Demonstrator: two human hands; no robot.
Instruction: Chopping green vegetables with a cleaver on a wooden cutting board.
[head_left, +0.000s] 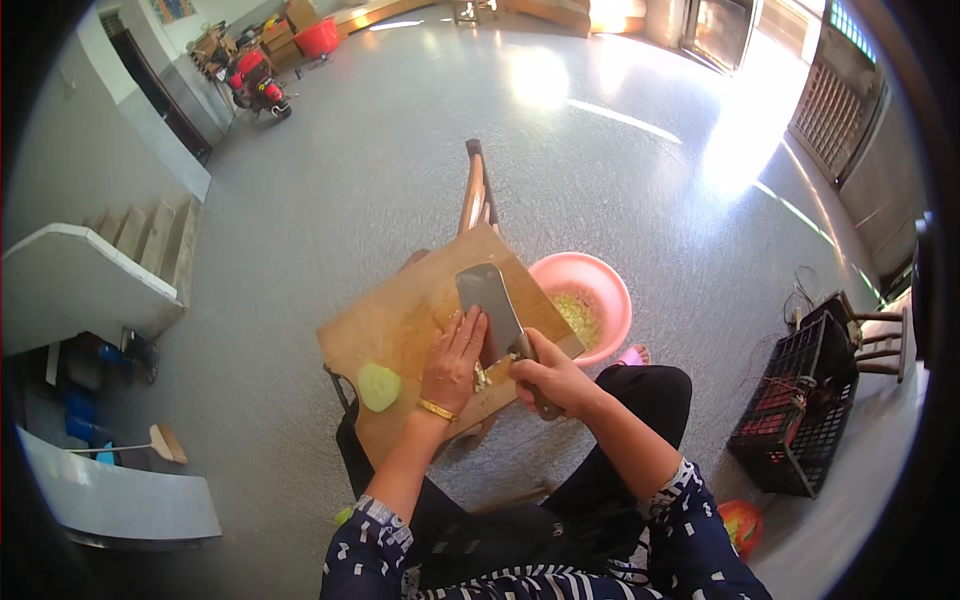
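Note:
My right hand (551, 375) grips the wooden handle of a cleaver (491, 304), its broad blade above a wooden cutting board (427, 311). Fingers of my left hand (454, 352) lie straight against the blade's left side; what is under its palm is hidden. Small pale chopped pieces (481, 377) sit on the board between my hands. On the board's left part rests a pale green piece of vegetable (379, 387), perhaps gourd or cabbage. Beyond the board's right edge stands a pink plastic basin (616, 289) with chopped pale green bits (577, 315) inside.
A wooden stool or bench leg (472, 184) juts out beyond the board. At right stands a black plastic crate (787, 420), with a wooden stool (885, 345) behind it. A broom (168, 444) and concrete stairs (150, 232) are at left. A red motor scooter (255, 79) stands farther back.

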